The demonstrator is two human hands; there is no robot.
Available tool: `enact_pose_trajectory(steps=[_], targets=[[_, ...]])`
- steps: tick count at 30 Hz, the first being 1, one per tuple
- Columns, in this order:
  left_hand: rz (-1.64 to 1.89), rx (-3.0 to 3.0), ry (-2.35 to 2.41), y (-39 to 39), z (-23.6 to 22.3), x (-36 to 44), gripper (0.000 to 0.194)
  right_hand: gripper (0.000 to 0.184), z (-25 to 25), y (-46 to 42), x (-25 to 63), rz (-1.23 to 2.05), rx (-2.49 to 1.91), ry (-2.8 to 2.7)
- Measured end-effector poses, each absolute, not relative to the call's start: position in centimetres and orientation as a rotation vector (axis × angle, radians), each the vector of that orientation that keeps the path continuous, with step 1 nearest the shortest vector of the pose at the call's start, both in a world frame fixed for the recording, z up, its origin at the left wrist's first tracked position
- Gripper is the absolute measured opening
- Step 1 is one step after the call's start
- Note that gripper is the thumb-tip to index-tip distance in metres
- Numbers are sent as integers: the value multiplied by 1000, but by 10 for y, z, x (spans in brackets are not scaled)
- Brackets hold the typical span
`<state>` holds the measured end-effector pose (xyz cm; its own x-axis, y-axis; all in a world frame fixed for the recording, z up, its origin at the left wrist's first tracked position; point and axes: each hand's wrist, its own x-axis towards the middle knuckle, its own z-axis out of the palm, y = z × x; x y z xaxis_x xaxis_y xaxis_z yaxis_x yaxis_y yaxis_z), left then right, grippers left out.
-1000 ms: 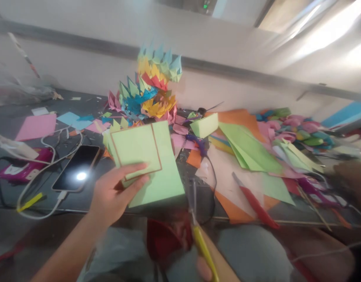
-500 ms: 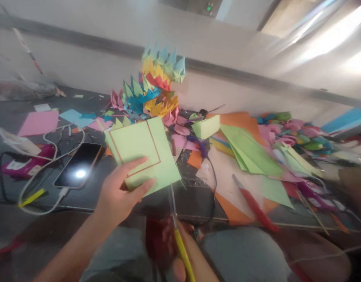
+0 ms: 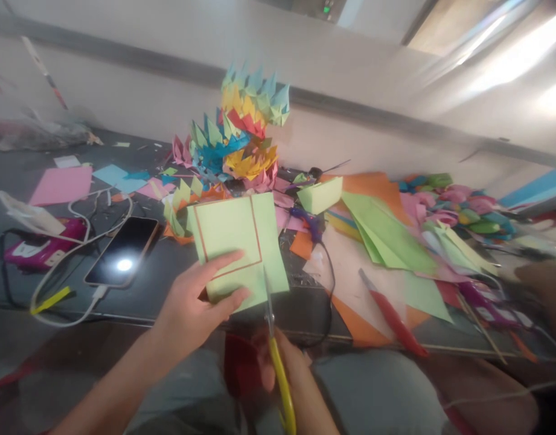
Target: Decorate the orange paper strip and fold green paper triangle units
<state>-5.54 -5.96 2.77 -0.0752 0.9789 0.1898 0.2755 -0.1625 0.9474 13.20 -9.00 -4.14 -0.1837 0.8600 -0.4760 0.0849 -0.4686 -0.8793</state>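
Cable [image 3: 51, 323], white and looped, trails over the left of the dark desk [image 3: 142, 305], past a purple-and-white device [image 3: 46, 251] and into the near end of a phone [image 3: 122, 248], whose screen shows a bright glare. Beyond these lies a pink sheet [image 3: 63, 186], with a light-blue sheet [image 3: 112, 175] to its right.

Right of the phone, the left hand [image 3: 191, 305] has its grip pinching green paper [image 3: 227, 232] by the near left corner, thumb and one finger lying over its face. This paper, marked with a brown outline, is held tilted above the near edge of the desk. Far behind it rises a tiered stack of folded pieces [image 3: 250, 124] in blue, yellow, red and green.

At the near middle, the right hand [image 3: 289, 362] has its grip closed around the yellow handles of scissors [image 3: 269, 314]. A blade overlaps the near part of the green paper, by the outline's corner; how far the blades are parted is unclear.

Farther right lie a dark purple tool [image 3: 307, 222] with a black cord, folded bright-green sheets [image 3: 384, 235], a red-handled blade [image 3: 395, 320] and, at the far right, a colourful heap [image 3: 461, 205].
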Motion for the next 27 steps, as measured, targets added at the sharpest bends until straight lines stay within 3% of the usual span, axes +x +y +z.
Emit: enact_pose_trajectory(steps=[8, 17, 23, 27], targets=[[1177, 1612, 1400, -64, 29, -55, 43, 49, -37, -90, 131, 1844, -1474, -835], [1123, 1657, 1375, -66, 28, -53, 43, 48, 3, -96, 127, 1644, -1474, -1026], [1116, 1649, 1387, -67, 27, -53, 42, 42, 2, -95, 130, 1622, -1457, -1281], [1104, 1678, 1393, -66, 29, -52, 42, 48, -2, -96, 131, 1573, -1445, -1333]])
